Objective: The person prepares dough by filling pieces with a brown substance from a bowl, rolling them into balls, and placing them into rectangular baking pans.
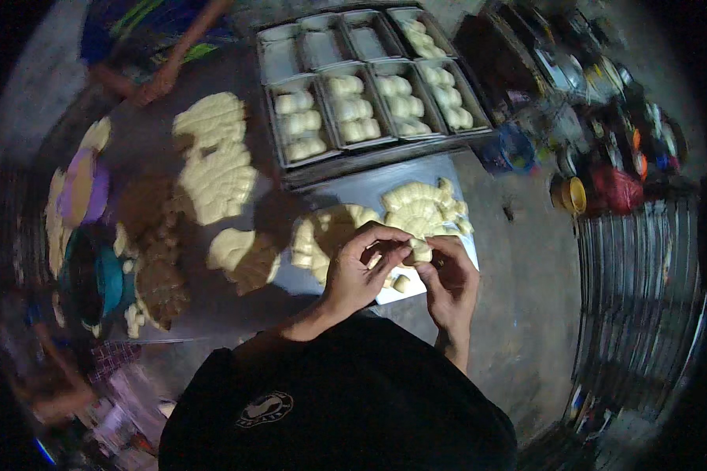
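Over the near edge of the table, my left hand (363,267) and my right hand (450,284) pinch a small pale piece of dough (419,251) between thumbs and fingertips. Just beyond them, a cut sheet of dough (416,202) spreads in many joined pieces. Left of it lies another dough slab (322,228), partly hidden behind my left hand. A small loose dough cube (401,283) sits below my fingers on the light work surface (436,168).
Beyond stands a set of joined loaf pans (310,161), several holding dough balls. More dough sheets (216,177) cover the left, with a teal basin (110,276) and a purple container (94,188). Another person's hand (155,85) rests at the far left. Stacked trays (628,298) stand right.
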Tool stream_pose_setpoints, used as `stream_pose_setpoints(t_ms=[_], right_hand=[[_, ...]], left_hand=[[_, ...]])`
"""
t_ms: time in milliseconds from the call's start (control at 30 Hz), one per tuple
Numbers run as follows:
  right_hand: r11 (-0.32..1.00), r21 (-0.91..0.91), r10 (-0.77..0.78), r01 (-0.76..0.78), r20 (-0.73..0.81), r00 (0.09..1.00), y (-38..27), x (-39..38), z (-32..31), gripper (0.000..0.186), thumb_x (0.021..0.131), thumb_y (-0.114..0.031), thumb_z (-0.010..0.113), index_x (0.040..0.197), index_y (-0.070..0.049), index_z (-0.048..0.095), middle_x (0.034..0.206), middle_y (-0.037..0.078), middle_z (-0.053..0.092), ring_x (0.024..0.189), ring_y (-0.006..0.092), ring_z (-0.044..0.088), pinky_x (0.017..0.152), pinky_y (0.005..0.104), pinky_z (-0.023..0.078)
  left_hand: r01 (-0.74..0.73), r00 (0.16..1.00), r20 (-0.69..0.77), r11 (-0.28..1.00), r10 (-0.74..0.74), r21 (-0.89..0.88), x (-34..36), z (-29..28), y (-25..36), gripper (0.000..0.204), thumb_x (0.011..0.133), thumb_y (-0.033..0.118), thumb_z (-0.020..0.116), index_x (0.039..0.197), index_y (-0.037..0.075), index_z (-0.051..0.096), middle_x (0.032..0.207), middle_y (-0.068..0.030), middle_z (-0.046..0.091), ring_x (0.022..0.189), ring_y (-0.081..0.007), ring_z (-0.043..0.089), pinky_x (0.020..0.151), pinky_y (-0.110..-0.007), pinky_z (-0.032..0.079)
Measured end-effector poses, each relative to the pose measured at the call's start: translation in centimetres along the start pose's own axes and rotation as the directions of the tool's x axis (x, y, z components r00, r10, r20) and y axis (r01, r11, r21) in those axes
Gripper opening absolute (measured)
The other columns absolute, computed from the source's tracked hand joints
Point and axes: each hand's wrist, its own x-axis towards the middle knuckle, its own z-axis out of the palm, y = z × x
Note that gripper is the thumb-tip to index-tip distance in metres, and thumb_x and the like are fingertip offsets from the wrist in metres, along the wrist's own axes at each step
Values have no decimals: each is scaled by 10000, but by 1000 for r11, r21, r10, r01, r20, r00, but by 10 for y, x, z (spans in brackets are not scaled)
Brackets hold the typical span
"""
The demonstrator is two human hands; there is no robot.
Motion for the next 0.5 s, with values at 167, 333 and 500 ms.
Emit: stream_pose_setpoints(t_ms=[167, 333, 500], right_hand=[[972, 228, -130, 61, 303, 944, 4, 4, 141, 170, 844, -9, 730, 1006, 18, 690, 1116, 172, 677, 1019, 266, 648, 908, 367, 506], [909, 257, 112, -328, 607, 787, 4, -57, 311, 372, 805, 64, 708, 1159, 2, 612, 1066, 129, 700, 971, 176, 665, 870, 306, 520], [966, 100, 25, -238, 882, 471, -17, -143, 451, 592, 806, 49, 728, 1336, -28, 476, 1116, 95, 659, 1025, 157, 613, 895, 297, 482]], left_hand=[[-153, 964, -229, 987, 137, -55, -71, -120, 56, 209, 1004, 102, 518, 1168, -16, 569, 1064, -94, 623, 1004, -149, 591, 897, -313, 483], [-756, 435, -43, 391, 900, 525, -142, -263, 88, 539, 985, 490, 493, 1162, -9, 597, 1120, -188, 610, 1019, -339, 618, 878, -453, 509], [-899, 77, -385, 231, 920, 371, -223, -356, 87, 516, 935, 504, 598, 988, -6, 657, 893, -150, 661, 882, -297, 665, 794, -443, 541]])
